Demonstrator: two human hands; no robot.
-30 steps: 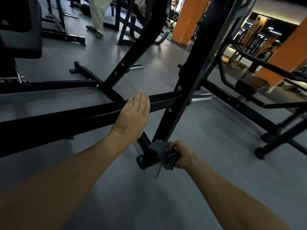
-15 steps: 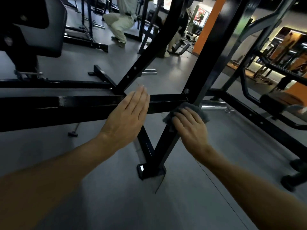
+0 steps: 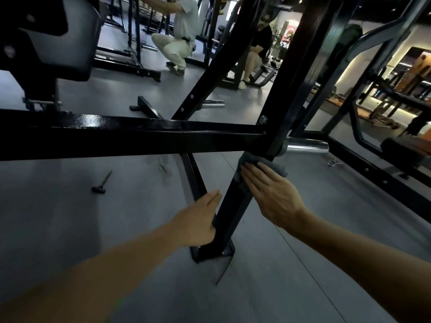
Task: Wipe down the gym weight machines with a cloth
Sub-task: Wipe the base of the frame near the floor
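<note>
A black steel weight machine frame fills the view: a slanted upright post (image 3: pixel 233 213) rises from a floor plate, crossed by a horizontal bar (image 3: pixel 140 136). My right hand (image 3: pixel 272 194) lies flat with straight fingers, pressing a grey cloth (image 3: pixel 278 167) against the post just below the joint. Most of the cloth is hidden under the palm. My left hand (image 3: pixel 198 220) rests flat against the left side of the post, lower down, near its foot. It holds nothing.
A chrome peg (image 3: pixel 305 146) sticks out right of the joint. A small T-handled pin (image 3: pixel 101 183) lies on the grey floor at left. A padded seat (image 3: pixel 70 43) is at upper left. Two people crouch and sit among machines behind. More frames stand at right.
My left hand has left the horizontal bar and dropped to the lower part of the post. My right hand came up with the cloth from the post's foot to just under the joint.
</note>
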